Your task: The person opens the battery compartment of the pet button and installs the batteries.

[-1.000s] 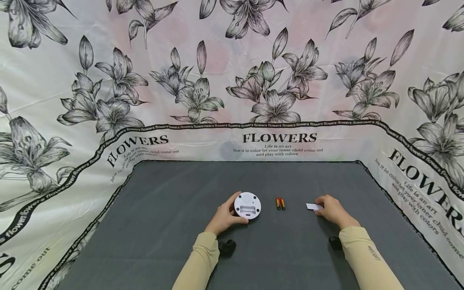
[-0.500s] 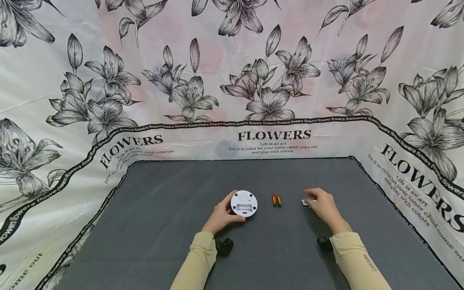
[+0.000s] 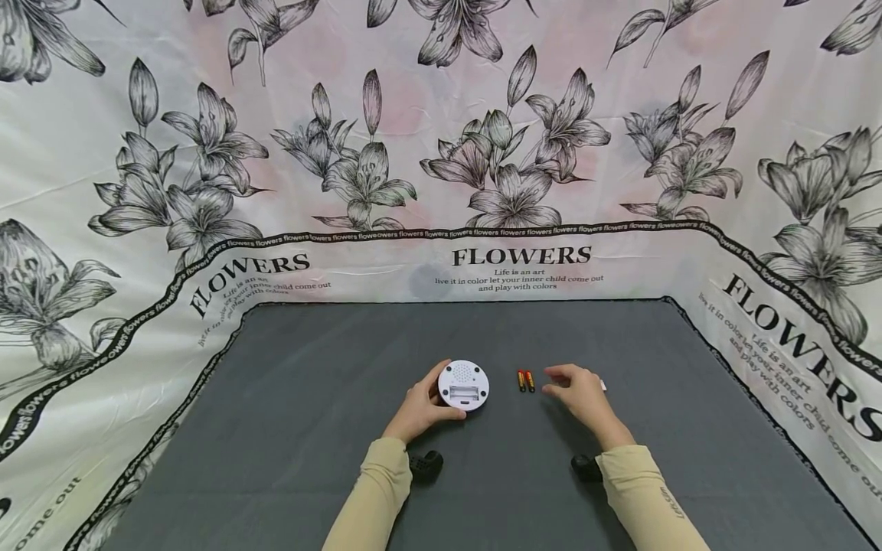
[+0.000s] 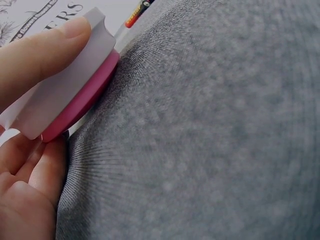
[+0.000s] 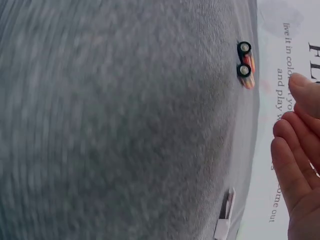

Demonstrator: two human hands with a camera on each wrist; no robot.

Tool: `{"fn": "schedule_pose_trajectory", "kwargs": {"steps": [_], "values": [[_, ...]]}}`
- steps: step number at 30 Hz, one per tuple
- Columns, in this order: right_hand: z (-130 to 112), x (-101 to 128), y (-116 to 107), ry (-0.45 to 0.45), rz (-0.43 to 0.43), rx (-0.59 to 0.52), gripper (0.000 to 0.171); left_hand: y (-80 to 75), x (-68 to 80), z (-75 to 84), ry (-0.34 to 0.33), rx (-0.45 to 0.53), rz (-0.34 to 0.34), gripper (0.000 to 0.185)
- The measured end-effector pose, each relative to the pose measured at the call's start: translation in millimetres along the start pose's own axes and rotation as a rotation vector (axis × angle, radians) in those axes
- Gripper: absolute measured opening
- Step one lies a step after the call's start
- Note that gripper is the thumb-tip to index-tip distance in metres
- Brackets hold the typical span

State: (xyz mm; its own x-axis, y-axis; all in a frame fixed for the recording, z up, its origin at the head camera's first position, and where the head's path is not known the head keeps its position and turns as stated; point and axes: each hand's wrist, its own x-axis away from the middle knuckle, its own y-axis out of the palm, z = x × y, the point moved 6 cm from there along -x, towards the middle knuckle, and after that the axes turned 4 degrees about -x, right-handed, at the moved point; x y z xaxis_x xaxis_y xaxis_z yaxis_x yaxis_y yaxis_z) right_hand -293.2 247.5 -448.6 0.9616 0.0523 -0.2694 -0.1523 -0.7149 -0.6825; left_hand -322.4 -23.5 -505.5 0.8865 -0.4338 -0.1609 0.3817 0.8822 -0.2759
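A left hand (image 3: pixel 422 409) is gripping a round white device (image 3: pixel 464 385) by its rim on a grey mat (image 3: pixel 310 428); its underside is looking pink from the wrist view. The right hand (image 3: pixel 582 398) is hovering with fingers loosely spread, holding nothing, just beside two batteries (image 3: pixel 526 380). A small white piece (image 5: pixel 223 220), possibly a cover, is lying behind that hand.

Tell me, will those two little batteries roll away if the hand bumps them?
Probably, yes. The batteries are round tubes lying on their sides, so a sideways nudge from the right hand would likely roll them. The grey mat looks soft and fuzzy, which may slow them quickly. They are small, so they probably feel light and easy to pinch up.
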Motion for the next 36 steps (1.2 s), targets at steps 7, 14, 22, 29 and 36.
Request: {"fn": "schedule_pose_trajectory", "kwargs": {"steps": [7,14,22,29,36], "values": [[5,-2,16,0.095,-0.06,-0.048,0.034,0.3,0.1,0.5,-0.001,0.005,0.001,0.099],[11,-5,27,0.148,-0.06,-0.084,0.033,-0.4,-1.6,-3.7,0.01,0.007,-0.003,0.097],[14,-9,31,0.16,-0.029,-0.068,0.029,-1.0,2.3,6.3,0.024,0.021,-0.002,0.098],[14,-12,33,0.166,0.006,-0.059,0.028,-2.8,10.7,31.5,0.016,0.016,-0.024,0.093],[11,-13,36,0.188,0.041,-0.024,0.027,-1.4,10.5,28.6,0.02,0.026,-0.028,0.095]]}}
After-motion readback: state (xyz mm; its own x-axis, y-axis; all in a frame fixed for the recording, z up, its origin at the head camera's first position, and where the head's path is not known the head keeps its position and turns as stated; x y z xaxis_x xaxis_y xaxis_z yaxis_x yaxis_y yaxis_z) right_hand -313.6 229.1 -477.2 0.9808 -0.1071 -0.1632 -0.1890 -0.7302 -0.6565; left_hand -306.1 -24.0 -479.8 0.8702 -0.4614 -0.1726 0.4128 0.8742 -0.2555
